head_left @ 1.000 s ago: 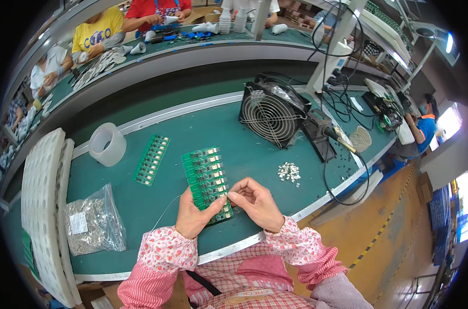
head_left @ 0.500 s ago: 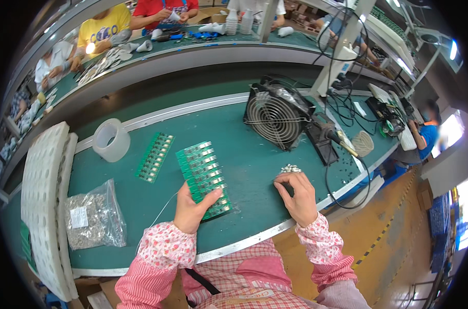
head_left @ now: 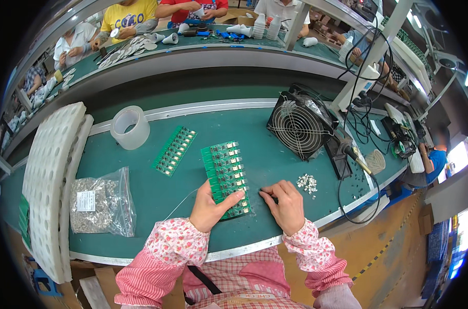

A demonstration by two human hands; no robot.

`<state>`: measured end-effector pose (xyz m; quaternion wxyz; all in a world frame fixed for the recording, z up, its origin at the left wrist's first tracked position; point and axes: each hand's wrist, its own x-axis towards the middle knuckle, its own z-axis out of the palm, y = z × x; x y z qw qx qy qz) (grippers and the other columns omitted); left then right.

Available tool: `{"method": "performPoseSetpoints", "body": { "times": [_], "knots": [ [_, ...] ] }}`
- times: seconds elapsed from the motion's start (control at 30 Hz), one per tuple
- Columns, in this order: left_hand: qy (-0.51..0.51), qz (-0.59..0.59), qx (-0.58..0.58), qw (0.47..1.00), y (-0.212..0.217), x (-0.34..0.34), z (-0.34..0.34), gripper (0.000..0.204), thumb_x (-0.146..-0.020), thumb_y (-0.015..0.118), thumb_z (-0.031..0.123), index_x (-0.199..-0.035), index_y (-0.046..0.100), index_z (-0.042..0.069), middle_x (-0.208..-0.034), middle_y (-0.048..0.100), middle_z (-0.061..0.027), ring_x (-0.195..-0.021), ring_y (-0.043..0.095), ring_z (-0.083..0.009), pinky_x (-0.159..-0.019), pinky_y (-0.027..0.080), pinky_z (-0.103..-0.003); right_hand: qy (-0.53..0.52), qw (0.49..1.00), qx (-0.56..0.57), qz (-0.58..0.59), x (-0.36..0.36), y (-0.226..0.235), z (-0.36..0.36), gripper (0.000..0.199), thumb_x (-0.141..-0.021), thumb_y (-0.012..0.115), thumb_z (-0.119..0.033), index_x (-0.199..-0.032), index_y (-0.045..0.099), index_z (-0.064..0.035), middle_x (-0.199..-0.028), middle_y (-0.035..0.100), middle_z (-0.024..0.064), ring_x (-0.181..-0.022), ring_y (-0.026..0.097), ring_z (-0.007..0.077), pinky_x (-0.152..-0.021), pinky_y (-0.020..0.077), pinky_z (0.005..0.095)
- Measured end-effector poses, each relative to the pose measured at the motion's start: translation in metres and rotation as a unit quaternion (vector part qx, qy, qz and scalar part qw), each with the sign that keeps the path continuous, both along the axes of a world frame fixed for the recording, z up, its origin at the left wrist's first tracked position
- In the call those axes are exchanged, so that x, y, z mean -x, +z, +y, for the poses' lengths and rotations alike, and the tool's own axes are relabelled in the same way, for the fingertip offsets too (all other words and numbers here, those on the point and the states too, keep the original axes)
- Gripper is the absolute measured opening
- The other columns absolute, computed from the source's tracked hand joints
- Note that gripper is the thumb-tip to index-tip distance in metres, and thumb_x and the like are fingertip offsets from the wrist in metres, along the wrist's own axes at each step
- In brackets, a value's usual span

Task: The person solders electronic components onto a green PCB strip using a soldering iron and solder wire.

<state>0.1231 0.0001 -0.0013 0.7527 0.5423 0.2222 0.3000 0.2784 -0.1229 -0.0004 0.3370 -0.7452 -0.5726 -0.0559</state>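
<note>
A green circuit board panel [head_left: 221, 172] with a row of small components and metal pins along its right side is gripped by my left hand [head_left: 209, 210], thumb on top near its lower end. Just right of the panel, apart from it, my right hand [head_left: 286, 208] has thumb and forefinger closed together. Whatever is between those fingertips is too small to make out. Beyond the right hand lies a loose pile of tiny whitish parts [head_left: 307, 184]. A second green panel [head_left: 175, 151] rests flat on the table, up and left of the held one.
At left stand white foam trays [head_left: 53, 175], a clear bag of small parts [head_left: 102, 208] and a roll of clear tape [head_left: 124, 141]. A black fan [head_left: 298, 126] and a soldering iron [head_left: 358, 160] with its cable are at right. Co-workers sit across a far bench.
My right hand has moved left from the pile of tiny parts toward the held panel, uncovering the pile. The whole view has shifted slightly. My left hand keeps its hold.
</note>
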Motion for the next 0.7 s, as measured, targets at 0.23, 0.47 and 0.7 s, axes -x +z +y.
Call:
{"method": "performPoseSetpoints", "body": {
  "times": [0.23, 0.47, 0.7],
  "knots": [
    [-0.007, -0.003, -0.008, 1.000, 0.000, -0.001, -0.001, 0.030, -0.080, 0.069, 0.006, -0.106, 0.055, 0.000, -0.096, 0.063, -0.0044, -0.084, 0.060, -0.0097, -0.075, 0.051, -0.026, 0.042, 0.997, 0.005, -0.059, -0.006, 0.002, -0.002, 0.011, -0.071, 0.070, -0.007, -0.078, 0.063, -0.0038, -0.074, 0.054, 0.0068, -0.070, 0.055, 0.0244, -0.060, 0.0454, 0.0353],
    [-0.001, -0.005, -0.024, 1.000, -0.001, 0.000, 0.000, 0.030, -0.081, 0.068, 0.006, -0.106, 0.054, 0.000, -0.097, 0.063, -0.0044, -0.085, 0.060, -0.0098, -0.075, 0.051, -0.026, 0.018, 0.999, 0.007, -0.026, -0.005, 0.003, 0.000, 0.010, -0.071, 0.071, -0.007, -0.078, 0.064, -0.0049, -0.072, 0.054, 0.0061, -0.068, 0.054, 0.0239, -0.059, 0.0450, 0.0348],
    [-0.006, -0.007, -0.010, 1.000, 0.002, -0.001, -0.001, 0.032, -0.081, 0.068, 0.007, -0.108, 0.053, 0.000, -0.097, 0.063, -0.0046, -0.085, 0.060, -0.0102, -0.076, 0.051, -0.026, -0.012, 0.990, -0.028, 0.141, 0.000, 0.006, -0.004, 0.009, -0.075, 0.071, -0.008, -0.080, 0.064, -0.0041, -0.076, 0.058, 0.0052, -0.069, 0.057, 0.0164, -0.059, 0.0459, 0.0279]
  ]
}}
